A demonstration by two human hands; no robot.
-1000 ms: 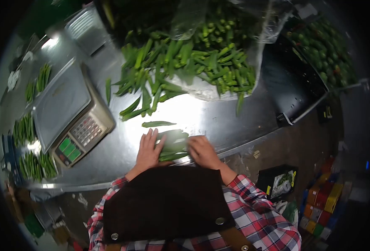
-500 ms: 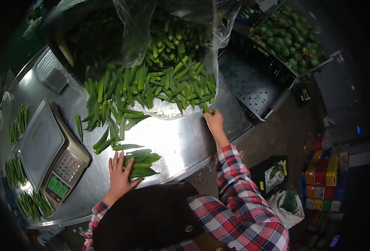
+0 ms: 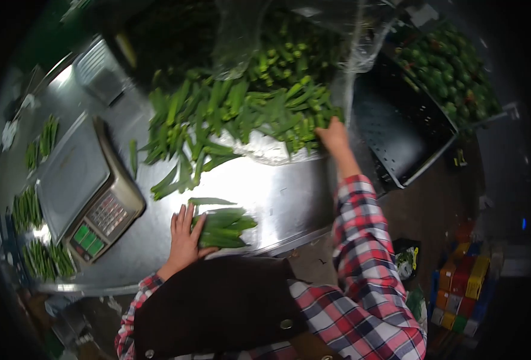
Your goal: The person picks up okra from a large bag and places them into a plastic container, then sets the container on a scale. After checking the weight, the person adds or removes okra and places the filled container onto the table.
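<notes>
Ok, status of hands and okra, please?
Left hand open, flat against small okra bundle. Right hand at edge of big okra pile. Scale to the left, apart.

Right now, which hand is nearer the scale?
Left. The left hand rests against the okra bundle beside the scale; the right hand is out at the big okra pile, farther away.

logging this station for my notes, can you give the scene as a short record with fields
left hand: fingers spread, resting against the small okra bundle near the table's front edge
right hand: stretched out to the right edge of the okra pile; grip unclear
pile: spills from a clear plastic bag onto the metal table
scale: left of the bundle, keypad toward the person
other: black crate right of the pile; more okra bundles at far left
</notes>
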